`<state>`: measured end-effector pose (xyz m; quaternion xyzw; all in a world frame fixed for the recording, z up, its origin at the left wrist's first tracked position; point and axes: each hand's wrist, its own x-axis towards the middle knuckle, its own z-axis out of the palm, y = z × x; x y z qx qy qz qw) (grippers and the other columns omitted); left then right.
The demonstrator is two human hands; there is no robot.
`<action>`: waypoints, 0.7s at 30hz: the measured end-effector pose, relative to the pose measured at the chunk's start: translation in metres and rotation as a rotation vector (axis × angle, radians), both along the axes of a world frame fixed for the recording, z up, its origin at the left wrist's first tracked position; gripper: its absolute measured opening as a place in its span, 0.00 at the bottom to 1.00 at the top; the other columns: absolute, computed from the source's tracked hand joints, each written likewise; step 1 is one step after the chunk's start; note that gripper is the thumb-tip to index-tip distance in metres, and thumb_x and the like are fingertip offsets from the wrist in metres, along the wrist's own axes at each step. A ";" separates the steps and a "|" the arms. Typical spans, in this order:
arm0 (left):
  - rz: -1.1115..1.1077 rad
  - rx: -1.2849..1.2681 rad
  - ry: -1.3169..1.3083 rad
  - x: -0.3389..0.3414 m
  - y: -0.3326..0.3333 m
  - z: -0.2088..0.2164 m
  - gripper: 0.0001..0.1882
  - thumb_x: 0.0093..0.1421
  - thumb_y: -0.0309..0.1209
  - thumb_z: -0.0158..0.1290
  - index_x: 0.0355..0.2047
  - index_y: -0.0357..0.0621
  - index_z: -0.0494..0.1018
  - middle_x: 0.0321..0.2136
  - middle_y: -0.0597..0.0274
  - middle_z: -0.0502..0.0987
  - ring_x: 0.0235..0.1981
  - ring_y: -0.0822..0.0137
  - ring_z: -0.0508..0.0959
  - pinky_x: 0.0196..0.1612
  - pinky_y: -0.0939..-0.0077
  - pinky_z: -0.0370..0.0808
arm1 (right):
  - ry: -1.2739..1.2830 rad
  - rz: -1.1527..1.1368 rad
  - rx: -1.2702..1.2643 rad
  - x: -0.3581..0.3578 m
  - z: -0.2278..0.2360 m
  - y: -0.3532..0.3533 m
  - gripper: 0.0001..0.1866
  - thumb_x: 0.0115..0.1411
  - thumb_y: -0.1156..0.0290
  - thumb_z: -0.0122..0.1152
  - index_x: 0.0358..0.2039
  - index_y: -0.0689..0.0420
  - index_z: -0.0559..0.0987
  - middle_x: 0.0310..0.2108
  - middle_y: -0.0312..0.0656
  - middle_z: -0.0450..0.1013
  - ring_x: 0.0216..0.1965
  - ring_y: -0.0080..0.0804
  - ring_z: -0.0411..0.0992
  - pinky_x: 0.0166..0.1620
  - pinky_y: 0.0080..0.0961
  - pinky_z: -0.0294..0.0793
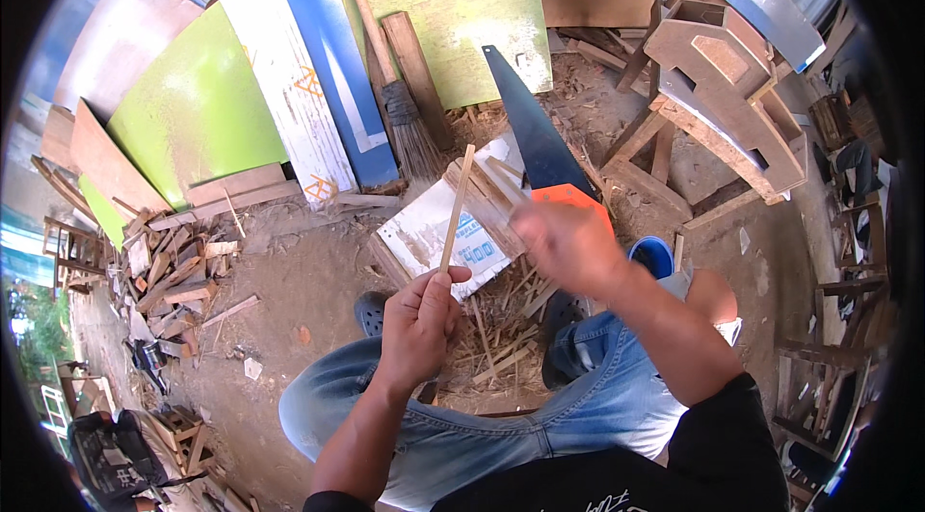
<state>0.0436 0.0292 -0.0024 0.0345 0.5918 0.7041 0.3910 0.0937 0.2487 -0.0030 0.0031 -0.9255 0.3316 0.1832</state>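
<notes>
My left hand is closed, pinching the lower end of a thin wooden stick that points up and away. To its right, my right hand is curled and smeared by motion. A blurred narrow shape reaches from its fingers toward the stick; its kind cannot be made out. Just beyond that hand rests a handsaw with a dark blade and an orange handle, partly hidden by the hand. Beneath the stick is a white printed board on a wooden block, with wood strips on it.
Shavings and slivers litter the ground between my feet. A blue bucket stands beside my right knee. Ahead are a straw broom and leaning panels. Scrap wood is heaped left; a wooden frame stands right.
</notes>
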 end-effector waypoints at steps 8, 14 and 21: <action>-0.086 0.350 -0.459 -0.007 -0.007 0.005 0.13 0.74 0.40 0.40 0.40 0.46 0.69 0.14 0.75 0.55 0.12 0.79 0.53 0.14 0.83 0.54 | -0.060 0.093 0.178 0.002 -0.020 -0.006 0.12 0.65 0.58 0.58 0.36 0.54 0.78 0.27 0.40 0.76 0.28 0.41 0.77 0.28 0.34 0.76; -0.173 0.398 -0.470 -0.004 -0.009 0.004 0.14 0.74 0.42 0.40 0.41 0.46 0.69 0.14 0.75 0.55 0.12 0.79 0.53 0.14 0.83 0.54 | -0.135 -0.415 -0.072 -0.021 -0.003 0.033 0.15 0.67 0.56 0.54 0.39 0.55 0.80 0.30 0.47 0.77 0.30 0.49 0.77 0.32 0.42 0.76; -0.047 0.434 -0.581 -0.003 -0.007 0.001 0.15 0.74 0.43 0.39 0.41 0.47 0.68 0.14 0.76 0.54 0.13 0.79 0.54 0.14 0.83 0.55 | 0.003 0.095 -0.026 0.006 -0.010 -0.019 0.14 0.69 0.60 0.52 0.35 0.56 0.78 0.24 0.47 0.74 0.27 0.52 0.75 0.32 0.38 0.75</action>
